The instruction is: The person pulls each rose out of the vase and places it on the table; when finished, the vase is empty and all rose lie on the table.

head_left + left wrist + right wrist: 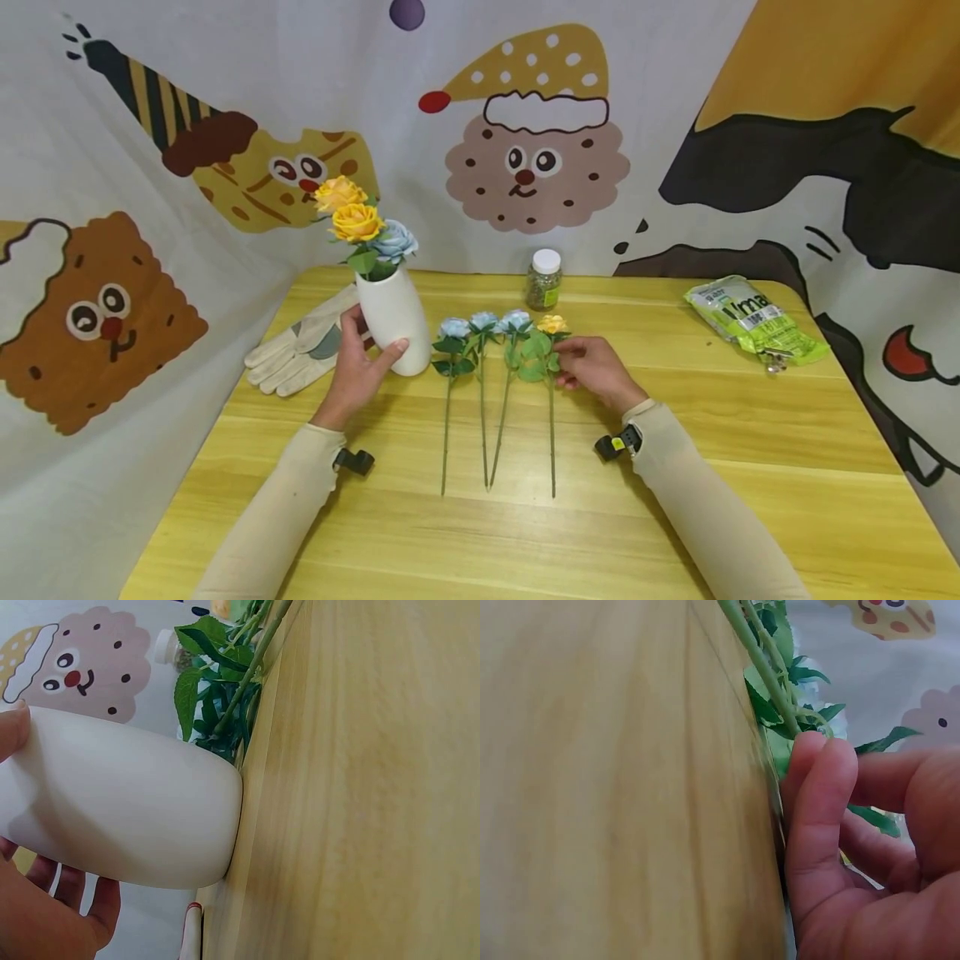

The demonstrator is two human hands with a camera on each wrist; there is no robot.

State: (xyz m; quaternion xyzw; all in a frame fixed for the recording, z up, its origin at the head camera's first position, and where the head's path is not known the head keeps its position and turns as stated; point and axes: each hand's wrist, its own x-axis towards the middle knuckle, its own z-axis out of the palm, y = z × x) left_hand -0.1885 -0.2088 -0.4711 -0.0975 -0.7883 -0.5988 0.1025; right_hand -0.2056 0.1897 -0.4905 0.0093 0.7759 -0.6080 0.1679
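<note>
My left hand (357, 371) holds a white vase (396, 312), thumb on the near side and fingers round the other. In the left wrist view the vase (135, 802) has its base at the tabletop. Two yellow artificial roses (356, 223) and a light blue rose (394, 242) stand in it. At the right end of a row of loose stems, my right hand (600, 371) pinches the stem of a yellow rose (553, 324) between thumb and fingertips, just below its leaves. Three blue roses (516, 322) lie left of that one, stems toward me.
Pale work gloves (292, 354) lie behind and left of the vase. A lidded jar (544, 283) stands near the back edge of the wooden table (675, 500). At the back right lies a green plastic packet (753, 321). A cartoon-printed cloth (420, 167) hangs behind.
</note>
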